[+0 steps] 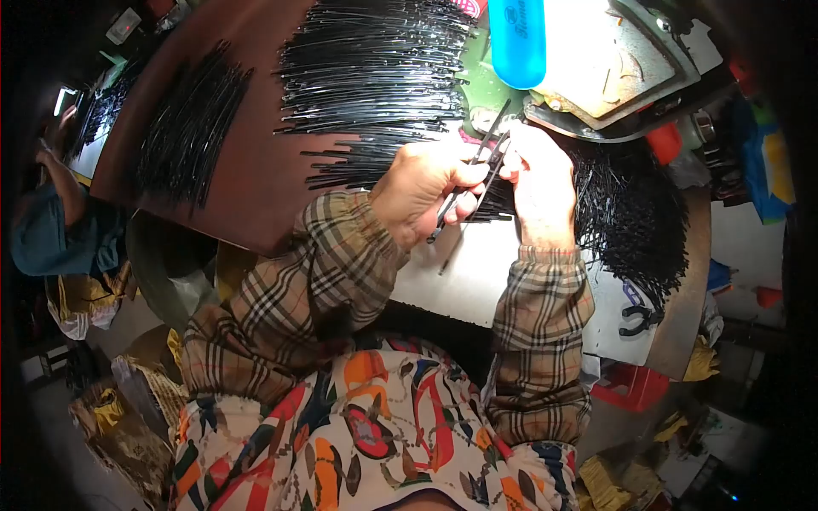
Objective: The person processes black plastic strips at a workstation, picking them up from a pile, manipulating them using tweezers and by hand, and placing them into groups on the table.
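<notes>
My left hand (426, 183) is closed around a couple of thin black strips (446, 213), which slant up to the right past the fingers. My right hand (541, 179) pinches near the upper end of a strip, close to the left fingertips. What exactly its fingertips hold is partly hidden. Just beyond both hands, a big stack of glossy black strips (375, 68) lies in rows on the table. A smaller layer of them (341, 162) reaches under my left hand. To the right of my right hand spreads a tangled heap of black strips (635, 213).
Another bundle of black strips (192, 128) lies on the brown tabletop (264, 179). A blue case (518, 43) and a brightly lit metal plate (635, 68) stand at the back. A dark-handled tool (639, 317) sits at right. Another person's arm (64, 183) shows at far left.
</notes>
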Motion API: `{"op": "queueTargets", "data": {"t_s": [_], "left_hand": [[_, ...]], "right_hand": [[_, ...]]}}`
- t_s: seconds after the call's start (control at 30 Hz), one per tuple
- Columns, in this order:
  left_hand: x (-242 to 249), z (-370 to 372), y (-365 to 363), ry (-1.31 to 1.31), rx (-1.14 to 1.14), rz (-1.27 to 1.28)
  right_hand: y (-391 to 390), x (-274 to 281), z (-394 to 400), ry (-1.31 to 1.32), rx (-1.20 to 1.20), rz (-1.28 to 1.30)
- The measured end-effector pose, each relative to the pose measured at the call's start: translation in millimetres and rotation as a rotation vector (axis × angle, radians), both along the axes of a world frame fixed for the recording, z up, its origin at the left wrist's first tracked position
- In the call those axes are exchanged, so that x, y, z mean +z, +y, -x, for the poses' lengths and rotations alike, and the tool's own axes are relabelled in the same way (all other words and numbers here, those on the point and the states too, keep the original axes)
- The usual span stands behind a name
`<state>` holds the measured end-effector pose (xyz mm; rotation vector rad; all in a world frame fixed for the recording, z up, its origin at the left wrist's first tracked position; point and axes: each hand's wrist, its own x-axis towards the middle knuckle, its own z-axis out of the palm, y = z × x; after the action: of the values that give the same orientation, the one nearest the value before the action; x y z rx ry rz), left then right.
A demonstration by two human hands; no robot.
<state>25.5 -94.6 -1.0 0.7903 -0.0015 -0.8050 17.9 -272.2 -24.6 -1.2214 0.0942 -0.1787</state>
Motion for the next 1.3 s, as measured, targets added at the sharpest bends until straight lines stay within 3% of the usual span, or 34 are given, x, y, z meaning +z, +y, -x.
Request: {"op": "queueTargets", "data": {"t_s": [0.1, 0.33, 0.67, 0.77, 0.83, 0.87, 0.9, 0.97, 1.13, 1.23, 1.27, 1.3], "left_hand": [[6, 7, -4, -0.005, 0.027, -0.021], [10, 12, -9, 0.029, 0.081, -0.004], [9, 10, -7, 0.072, 0.015, 0.087], [21, 16, -9, -0.096, 0.054, -0.145], [18, 23, -10, -0.242, 0.125, -0.434], [22, 30, -11, -0.254, 0.145, -0.412], [21, 27, -11, -0.255, 0.16, -0.382], [21, 31, -5, -0.173, 0.08, -0.254], [10, 33, 21, -0.181, -0.043, -0.28], [12, 37, 43, -0.478, 0.284, -0.606], [-16, 20, 66, -0.917, 0.456, -0.874], [1, 20, 82, -0.851, 0.571, -0.935]], "right_hand": [[-2, 7, 0, 0.095, 0.007, 0.003], [0, 3, 4, -0.126, 0.061, -0.031], [-3, -12, -1, -0.194, 0.044, 0.017], [5, -10, 1, -0.181, -0.026, 0.044], [6, -10, 2, -0.199, -0.037, 0.057], [12, -10, 7, -0.273, -0.021, -0.012], [13, -13, 2, -0.179, -0.093, 0.008], [2, -22, 4, -0.174, 0.052, -0.122], [7, -12, 6, 0.055, 0.132, -0.078], [11, -8, 15, 0.044, 0.245, -0.097], [14, -12, 16, 0.087, 0.163, -0.054], [21, -8, 17, 0.13, 0.078, -0.011]]}}
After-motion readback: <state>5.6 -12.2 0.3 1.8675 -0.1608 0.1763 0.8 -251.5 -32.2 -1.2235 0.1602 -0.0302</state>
